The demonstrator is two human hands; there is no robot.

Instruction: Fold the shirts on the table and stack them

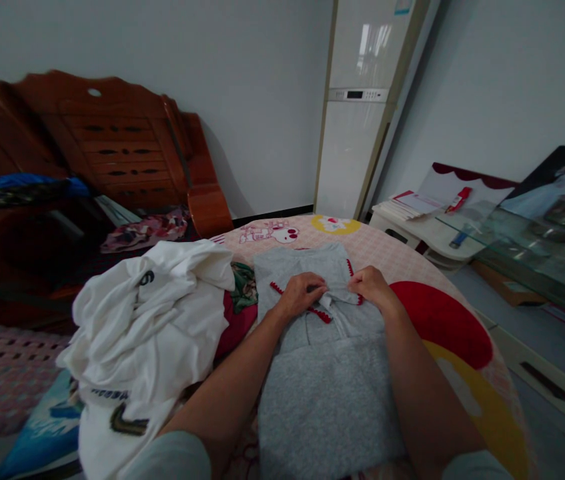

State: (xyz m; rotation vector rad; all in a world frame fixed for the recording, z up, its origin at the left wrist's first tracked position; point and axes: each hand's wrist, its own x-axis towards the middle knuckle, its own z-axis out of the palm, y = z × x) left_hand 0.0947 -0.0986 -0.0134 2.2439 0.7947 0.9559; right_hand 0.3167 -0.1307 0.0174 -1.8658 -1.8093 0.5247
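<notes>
A light grey garment (329,393) with red scalloped trim lies spread on the round table, its lower part toward me. My left hand (304,293) is closed, pinching the cloth near the middle of its upper part. Bunched fabric shows between my two hands. At the right, my right hand (371,287) pinches the garment's edge beside a strip of red trim. Both sets of fingertips are partly hidden by the hands and cloth. Left of the garment sits a crumpled white garment (162,320) with dark print, on top of dark red and green patterned cloth (245,287).
The table wears a pink checked cloth (392,250) with red and yellow shapes. A carved wooden chair (117,143) with clothes on it stands at the left. Behind is a tall white cabinet unit (352,147). To the right is a glass-topped stand (547,257).
</notes>
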